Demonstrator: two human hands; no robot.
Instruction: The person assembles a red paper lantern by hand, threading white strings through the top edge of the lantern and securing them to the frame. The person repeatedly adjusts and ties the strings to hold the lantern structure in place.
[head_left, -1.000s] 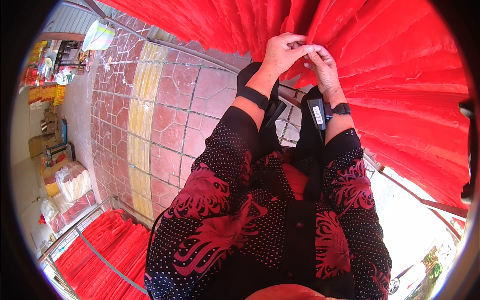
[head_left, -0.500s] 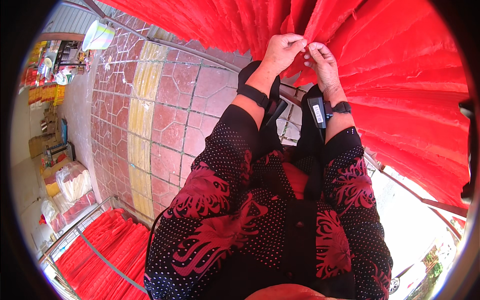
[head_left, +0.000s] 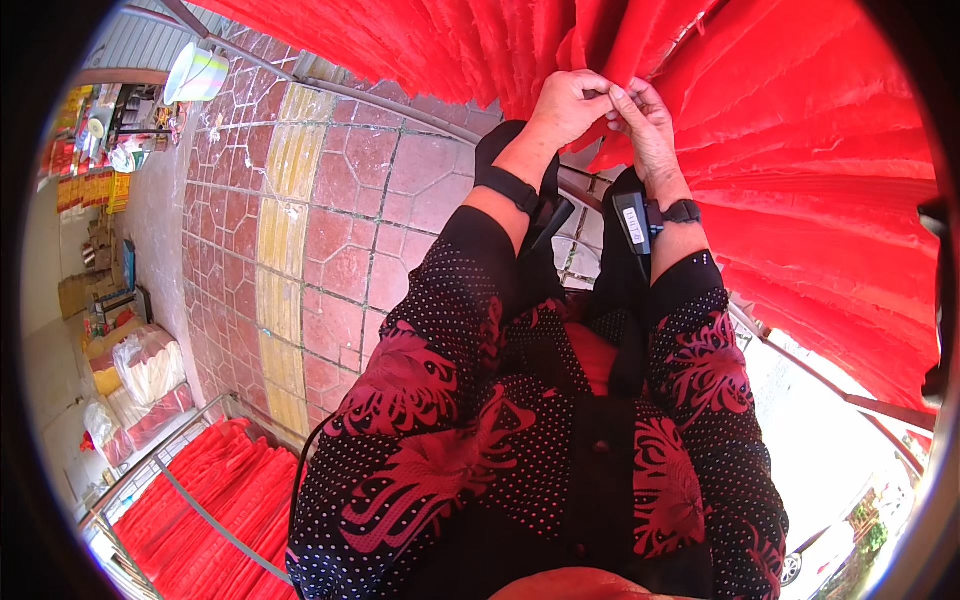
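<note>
Many folds of thin red sheeting [head_left: 810,130], which looks like cloth, hang close together across the top and right. At the lower edge of these folds, my left hand [head_left: 570,105] is closed in a pinch, thumb and forefinger together. My right hand [head_left: 648,125] is pinched too, its fingertips meeting those of the left at the edge of one red fold. The small bit between the fingertips is mostly hidden, but it appears to be the sheet's edge. Each wrist wears a black strap with a small dark device.
A metal rail [head_left: 420,115] runs below the hanging red sheets. More folded red sheets [head_left: 215,505] fill a rack at lower left. A pale bucket [head_left: 197,73] stands at upper left, beyond reddish paving [head_left: 340,210] with a yellow strip. Bagged bundles [head_left: 150,370] lie by the wall.
My right hand's fingers have shifted slightly and closed nearer to the left fingertips. Just above them, the red folds have parted a little, showing a pale narrow line. My arms stay nearly still.
</note>
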